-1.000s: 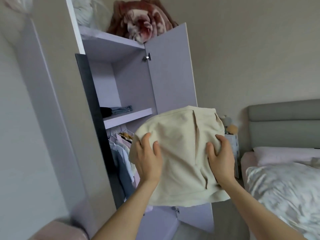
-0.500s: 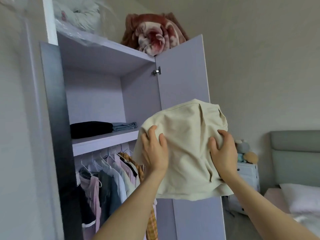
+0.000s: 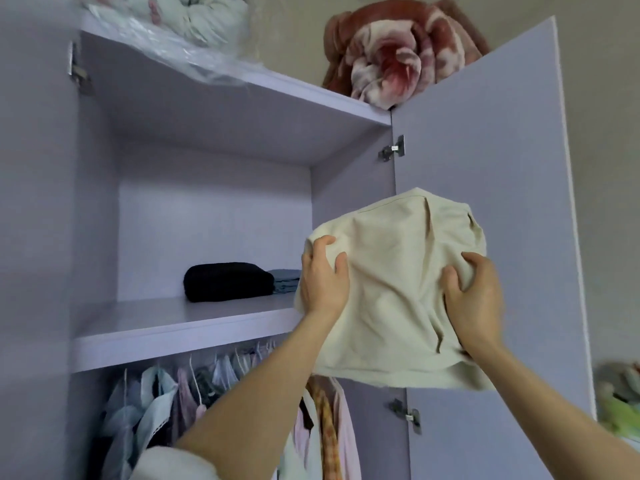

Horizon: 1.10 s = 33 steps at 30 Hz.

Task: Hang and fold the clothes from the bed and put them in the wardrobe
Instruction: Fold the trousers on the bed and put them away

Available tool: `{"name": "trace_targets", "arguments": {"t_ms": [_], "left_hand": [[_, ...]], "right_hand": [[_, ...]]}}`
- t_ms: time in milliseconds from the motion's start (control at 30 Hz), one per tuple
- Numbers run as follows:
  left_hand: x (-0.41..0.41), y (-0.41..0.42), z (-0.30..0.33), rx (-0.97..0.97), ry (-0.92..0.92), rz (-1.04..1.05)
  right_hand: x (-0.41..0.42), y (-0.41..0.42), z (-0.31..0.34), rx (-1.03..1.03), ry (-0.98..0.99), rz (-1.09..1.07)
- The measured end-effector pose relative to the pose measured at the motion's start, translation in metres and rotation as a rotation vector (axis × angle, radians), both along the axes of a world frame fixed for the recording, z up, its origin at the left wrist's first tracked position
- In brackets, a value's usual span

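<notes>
A folded cream garment [image 3: 394,289] is held up in front of the open lilac wardrobe [image 3: 214,209], level with its middle shelf [image 3: 166,327]. My left hand [image 3: 323,282] grips the garment's left edge with curled fingers. Its right side is gripped by my right hand [image 3: 474,299]. On the shelf lie a folded black garment [image 3: 228,281] and a folded blue one [image 3: 285,280], just left of the cream bundle. Below the shelf several clothes [image 3: 180,396] hang on hangers.
The wardrobe's right door [image 3: 485,140] stands open behind the cream garment. A rolled red-pink blanket [image 3: 391,53] and a plastic-wrapped quilt [image 3: 180,26] sit on top of the wardrobe. Soft toys [image 3: 620,396] are at the far right edge.
I have come closer to the wardrobe and turned toward it; the bed has left the view. Both hands have carried the cream garment up to the middle shelf's height.
</notes>
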<state>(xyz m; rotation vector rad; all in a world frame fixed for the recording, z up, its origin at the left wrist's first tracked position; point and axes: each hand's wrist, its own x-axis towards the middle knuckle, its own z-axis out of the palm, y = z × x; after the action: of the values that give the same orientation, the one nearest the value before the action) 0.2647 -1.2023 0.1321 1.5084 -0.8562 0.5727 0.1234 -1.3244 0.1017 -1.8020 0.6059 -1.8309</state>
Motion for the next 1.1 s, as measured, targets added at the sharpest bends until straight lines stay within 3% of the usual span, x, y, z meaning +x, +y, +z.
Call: {"name": "trace_targets", "arguments": {"t_ms": [300,567,767,900,1033,1100], "left_hand": [[0.157,0.001,0.038,-0.199,0.007,-0.01],[0.279,-0.02,0.062,-0.342,0.149,-0.125],[0.369,0.014,0.032,-0.054,0.39,0.182],[0.397,0.054,0.02,0.234,0.431,0.486],[0.406,0.071,0.008,0.557,0.497,0.647],[0.398,0.073,0.017,0.667,0.43,0.699]], "right_hand": [[0.158,-0.014,0.062,-0.184,0.047,0.028],[0.275,-0.026,0.123,-0.356,0.161,-0.134],[0.389,-0.046,0.096,-0.124,0.421,0.187],[0.45,-0.06,0.058,0.051,0.583,0.451],[0.477,-0.077,0.027,0.051,0.778,0.481],[0.474,-0.078,0.032,-0.049,0.796,0.425]]}}
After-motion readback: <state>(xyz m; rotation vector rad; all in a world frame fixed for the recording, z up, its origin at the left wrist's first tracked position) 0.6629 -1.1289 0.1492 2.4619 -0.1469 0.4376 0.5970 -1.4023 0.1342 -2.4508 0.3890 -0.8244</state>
